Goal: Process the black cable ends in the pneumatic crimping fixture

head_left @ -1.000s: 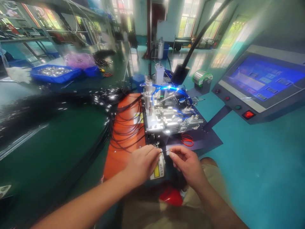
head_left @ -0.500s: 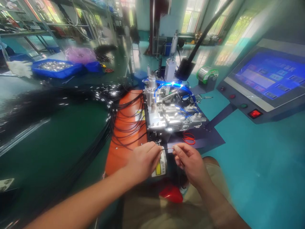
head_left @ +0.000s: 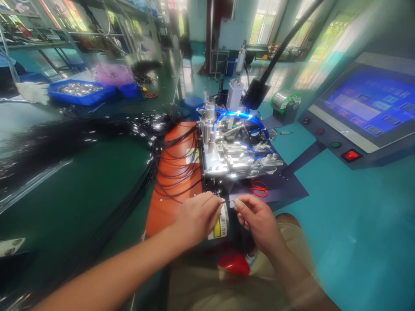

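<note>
Between my two hands a thin black cable (head_left: 228, 201) is stretched level, its end pointing right. My left hand (head_left: 201, 216) is closed in a pinch on the cable's black part. The fingertips of my right hand (head_left: 254, 214) pinch its thin end, which they mostly cover. Just beyond my hands stands a metal machine (head_left: 240, 151) with blue air tubes (head_left: 238, 114). More black cables (head_left: 177, 175) lie in loops over the orange surface (head_left: 162, 211) to the left of the machine.
A large bundle of black cables (head_left: 123, 207) curves across the dark green table (head_left: 87, 181). Red-handled scissors (head_left: 258, 188) lie by the machine. On the right are a solder wire spool (head_left: 285, 101) and a control panel (head_left: 372, 103). A blue tray (head_left: 81, 99) of small metal parts stands behind.
The view has shifted slightly, so the scene sits a little farther right. Both hands keep their pinch on the cable, and the gap between them is nearly the same.
</note>
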